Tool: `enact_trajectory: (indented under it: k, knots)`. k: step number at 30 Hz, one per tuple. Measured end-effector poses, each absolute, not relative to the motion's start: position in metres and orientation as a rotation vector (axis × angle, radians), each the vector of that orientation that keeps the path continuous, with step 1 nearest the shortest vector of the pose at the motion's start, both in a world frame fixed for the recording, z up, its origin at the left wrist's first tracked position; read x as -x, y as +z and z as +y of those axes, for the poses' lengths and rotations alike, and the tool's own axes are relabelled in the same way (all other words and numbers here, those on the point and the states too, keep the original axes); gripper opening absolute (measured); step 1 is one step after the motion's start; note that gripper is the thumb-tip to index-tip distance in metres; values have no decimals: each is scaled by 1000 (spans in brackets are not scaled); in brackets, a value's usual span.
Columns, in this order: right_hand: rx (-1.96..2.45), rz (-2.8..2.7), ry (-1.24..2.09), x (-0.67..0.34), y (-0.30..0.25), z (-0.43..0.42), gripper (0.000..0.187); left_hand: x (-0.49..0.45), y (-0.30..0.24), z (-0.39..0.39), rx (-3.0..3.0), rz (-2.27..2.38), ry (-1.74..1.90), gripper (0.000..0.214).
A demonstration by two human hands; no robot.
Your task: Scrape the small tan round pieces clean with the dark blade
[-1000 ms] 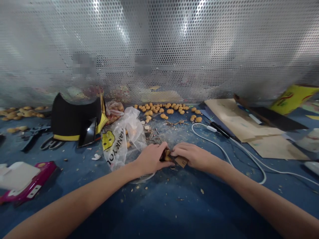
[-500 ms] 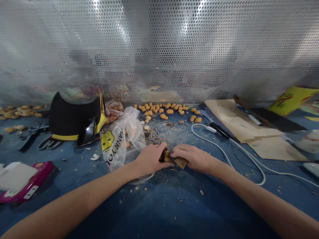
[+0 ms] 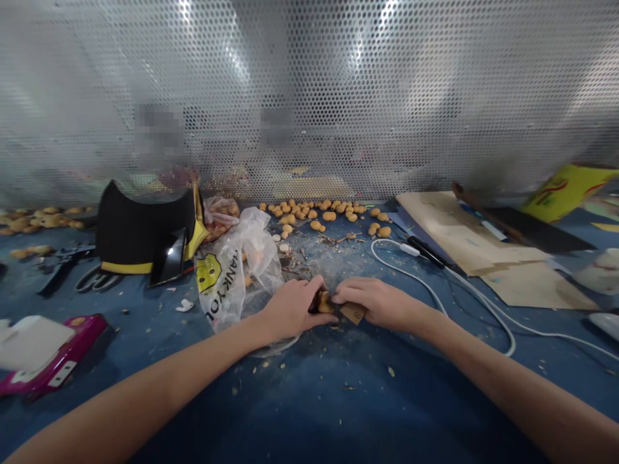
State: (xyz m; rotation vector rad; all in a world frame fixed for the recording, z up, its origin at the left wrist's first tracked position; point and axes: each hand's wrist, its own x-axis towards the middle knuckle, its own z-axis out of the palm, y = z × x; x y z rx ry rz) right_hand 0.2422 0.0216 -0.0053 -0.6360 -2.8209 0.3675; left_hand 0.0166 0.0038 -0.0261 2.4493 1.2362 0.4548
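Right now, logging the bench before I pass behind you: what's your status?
Left hand gripping small tan lump; right hand on brown card piece; plastic bag beside left hand.

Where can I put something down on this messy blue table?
The most room is the blue tabletop between the left forearm and right forearm, with only crumbs on it. A smaller patch lies between the pink object and the plastic bag. It's crowded farther back, around the orange lumps.
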Motion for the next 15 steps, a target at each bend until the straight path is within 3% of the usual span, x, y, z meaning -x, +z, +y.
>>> enact_trajectory:
  k: [15]
  knots:
    - [606,-2764,295,-241,-4,22,21,-17,-24,4,-2450,1237,448,48]
